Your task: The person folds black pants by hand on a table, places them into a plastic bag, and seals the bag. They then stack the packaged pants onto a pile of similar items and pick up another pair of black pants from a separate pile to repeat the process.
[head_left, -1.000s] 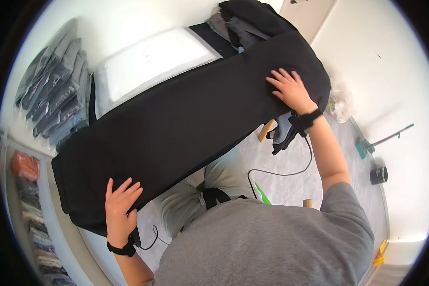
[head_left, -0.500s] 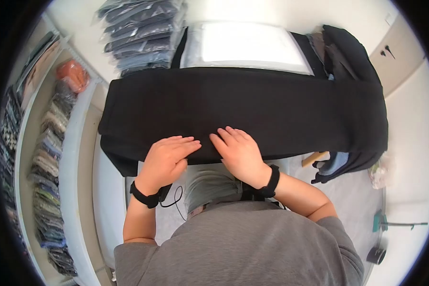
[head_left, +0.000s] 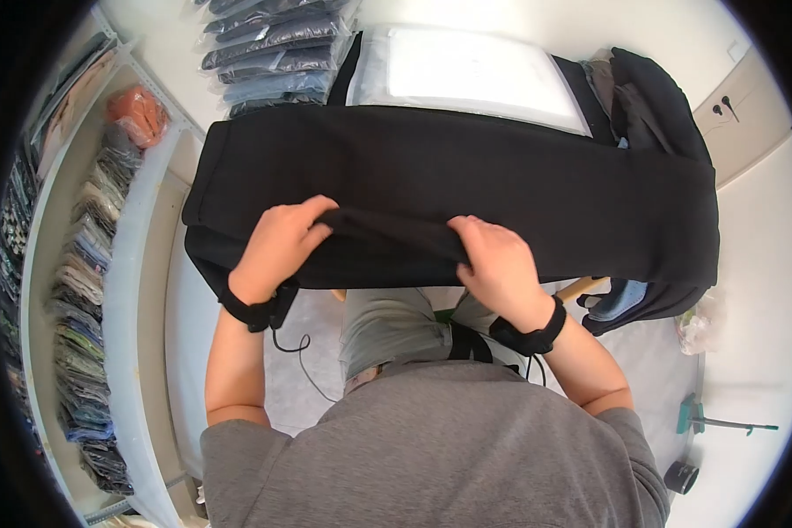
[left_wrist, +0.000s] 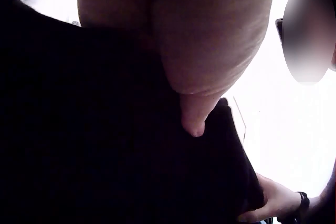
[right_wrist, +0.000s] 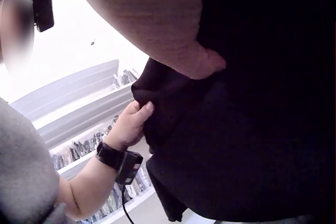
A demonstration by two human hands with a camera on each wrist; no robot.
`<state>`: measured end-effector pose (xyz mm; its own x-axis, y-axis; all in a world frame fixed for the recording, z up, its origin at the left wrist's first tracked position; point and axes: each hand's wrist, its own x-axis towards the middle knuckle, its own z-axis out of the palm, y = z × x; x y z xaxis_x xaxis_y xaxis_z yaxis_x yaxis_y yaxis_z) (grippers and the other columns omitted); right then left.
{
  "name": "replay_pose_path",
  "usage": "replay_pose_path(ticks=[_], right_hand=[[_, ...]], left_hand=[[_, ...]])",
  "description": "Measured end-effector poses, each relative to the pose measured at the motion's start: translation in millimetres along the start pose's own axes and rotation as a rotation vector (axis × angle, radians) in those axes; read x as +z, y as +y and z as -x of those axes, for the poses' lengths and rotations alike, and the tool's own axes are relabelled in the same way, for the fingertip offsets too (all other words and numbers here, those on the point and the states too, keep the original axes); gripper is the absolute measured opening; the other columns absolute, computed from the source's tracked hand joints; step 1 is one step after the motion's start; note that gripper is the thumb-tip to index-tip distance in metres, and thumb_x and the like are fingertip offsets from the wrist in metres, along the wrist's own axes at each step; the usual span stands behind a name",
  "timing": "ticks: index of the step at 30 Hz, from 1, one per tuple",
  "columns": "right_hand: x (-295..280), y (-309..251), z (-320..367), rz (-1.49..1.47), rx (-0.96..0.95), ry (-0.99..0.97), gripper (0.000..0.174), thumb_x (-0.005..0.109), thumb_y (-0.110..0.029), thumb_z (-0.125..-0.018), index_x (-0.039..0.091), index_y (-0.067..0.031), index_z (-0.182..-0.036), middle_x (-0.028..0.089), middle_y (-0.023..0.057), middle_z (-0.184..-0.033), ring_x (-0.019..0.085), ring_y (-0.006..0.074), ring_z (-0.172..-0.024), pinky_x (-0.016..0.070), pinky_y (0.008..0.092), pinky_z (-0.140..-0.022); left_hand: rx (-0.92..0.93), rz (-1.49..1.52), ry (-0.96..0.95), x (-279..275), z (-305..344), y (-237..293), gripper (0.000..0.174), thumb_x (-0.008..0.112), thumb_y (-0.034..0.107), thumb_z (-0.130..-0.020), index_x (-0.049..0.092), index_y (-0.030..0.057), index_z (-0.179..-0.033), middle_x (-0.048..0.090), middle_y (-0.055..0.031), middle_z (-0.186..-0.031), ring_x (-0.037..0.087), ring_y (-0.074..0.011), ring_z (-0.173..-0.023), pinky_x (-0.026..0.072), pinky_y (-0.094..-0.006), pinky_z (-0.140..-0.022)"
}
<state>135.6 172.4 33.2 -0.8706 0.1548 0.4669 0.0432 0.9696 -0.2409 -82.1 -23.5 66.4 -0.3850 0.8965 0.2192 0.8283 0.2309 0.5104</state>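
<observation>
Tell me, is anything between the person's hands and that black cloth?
Nothing visible is. The left hand and the right hand both pinch the near edge of the black cloth, with their fingers directly on the fabric.

Both hands were flat on the black garment (head_left: 546,194) half a second ago, side by side at the middle of its near hem; now the left hand (head_left: 277,239) and right hand (head_left: 495,264) have curled and pinch that hem. They've spread apart along the near edge of the table (head_left: 185,370). The hem between them is pulled up into a raised ridge and no longer lies flat; a second ago the hands were pressing the garment's two far ends.
</observation>
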Motion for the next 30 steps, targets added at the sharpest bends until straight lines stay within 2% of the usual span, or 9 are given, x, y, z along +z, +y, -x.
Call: replay_pose_path(ticks=[2, 5, 9, 11, 12, 14, 18, 24, 30], right_hand=[[-15, 10, 7, -0.024, 0.120, -0.028, 0.050, 0.066, 0.001, -0.062, 0.050, -0.0048, -0.109, 0.063, 0.0151, -0.093, 0.063, 0.0335, -0.084, 0.0504, 0.0410, -0.074], [-31, 34, 16, -0.058, 0.204, -0.060, 0.046, 0.064, 0.001, -0.065, 0.051, -0.0082, -0.108, 0.065, 0.0132, -0.092, 0.064, 0.0324, -0.082, 0.0509, 0.0403, -0.071], [-48, 53, 21, 0.004, 0.176, -0.175, 0.035, 0.058, -0.001, -0.068, 0.062, -0.0052, -0.103, 0.067, 0.0145, -0.093, 0.065, 0.0328, -0.084, 0.0516, 0.0389, -0.076], [-55, 58, 24, 0.024, 0.145, -0.204, 0.038, 0.057, 0.000, -0.067, 0.063, -0.0051, -0.104, 0.067, 0.0139, -0.095, 0.065, 0.0317, -0.086, 0.0520, 0.0386, -0.079], [-58, 59, 24, 0.012, 0.028, -0.141, 0.042, 0.057, 0.000, -0.066, 0.064, -0.0056, -0.107, 0.067, 0.0125, -0.100, 0.064, 0.0299, -0.094, 0.0492, 0.0399, -0.087], [-57, 59, 32, -0.008, -0.077, -0.089, 0.045, 0.056, 0.001, -0.065, 0.064, -0.0062, -0.109, 0.067, 0.0112, -0.106, 0.063, 0.0281, -0.102, 0.0464, 0.0411, -0.095], [-39, 50, 53, 0.055, -0.047, -0.252, 0.056, 0.060, 0.000, -0.066, 0.058, -0.0121, -0.122, 0.054, 0.0055, -0.133, 0.047, 0.0244, -0.127, 0.0334, 0.0459, -0.107], [-5, 56, 84, 0.233, 0.124, 0.106, 0.070, 0.067, -0.001, -0.060, 0.052, -0.0124, -0.128, 0.051, 0.0092, -0.133, 0.046, 0.0281, -0.125, 0.0304, 0.0478, -0.107], [-17, 87, 100, 0.266, 0.079, 0.291, 0.063, 0.066, 0.001, -0.054, 0.053, -0.0063, -0.115, 0.056, 0.0110, -0.124, 0.051, 0.0294, -0.120, 0.0324, 0.0481, -0.104]], left_hand=[[0.035, -0.015, 0.066, 1, -2, -11, 0.012, 0.059, 0.009, -0.086, 0.057, 0.0007, -0.094, 0.058, -0.0203, -0.075, 0.057, -0.0375, -0.068, 0.0451, -0.0373, -0.062], [-0.023, 0.048, -0.006, -1, -3, -14, 0.030, 0.056, 0.021, -0.092, 0.040, 0.0005, -0.078, 0.040, -0.0210, -0.062, 0.044, -0.0373, -0.056, 0.0344, -0.0401, -0.052], [-0.045, 0.012, -0.064, -3, 6, -14, 0.020, 0.058, 0.018, -0.091, 0.052, 0.0008, -0.084, 0.052, -0.0186, -0.066, 0.053, -0.0363, -0.062, 0.0420, -0.0383, -0.057], [0.212, 0.016, 0.128, 1, 17, -13, 0.015, 0.063, 0.011, -0.084, 0.064, 0.0043, -0.097, 0.066, -0.0135, -0.091, 0.063, -0.0316, -0.088, 0.0488, -0.0375, -0.078], [0.213, 0.017, 0.125, -2, 21, -10, 0.015, 0.063, 0.011, -0.084, 0.064, 0.0043, -0.097, 0.066, -0.0135, -0.091, 0.063, -0.0316, -0.088, 0.0488, -0.0375, -0.078], [0.427, -0.243, 0.089, -8, 33, -3, 0.035, 0.068, 0.005, -0.075, 0.066, 0.0088, -0.110, 0.062, -0.0076, -0.121, 0.055, -0.0273, -0.117, 0.0410, -0.0425, -0.101], [0.345, -0.247, 0.084, 23, 51, -19, 0.055, 0.071, 0.004, -0.066, 0.062, 0.0125, -0.120, 0.056, -0.0068, -0.131, 0.048, -0.0273, -0.126, 0.0358, -0.0447, -0.106], [0.337, -0.429, 0.129, 53, 37, -15, 0.067, 0.065, -0.006, -0.060, 0.058, 0.0110, -0.123, 0.051, -0.0073, -0.137, 0.043, -0.0275, -0.130, 0.0285, -0.0515, -0.108], [0.452, -0.284, 0.191, 37, 25, -15, 0.047, 0.058, -0.008, -0.061, 0.064, 0.0073, -0.105, 0.064, -0.0081, -0.115, 0.058, -0.0259, -0.111, 0.0423, -0.0434, -0.097]])
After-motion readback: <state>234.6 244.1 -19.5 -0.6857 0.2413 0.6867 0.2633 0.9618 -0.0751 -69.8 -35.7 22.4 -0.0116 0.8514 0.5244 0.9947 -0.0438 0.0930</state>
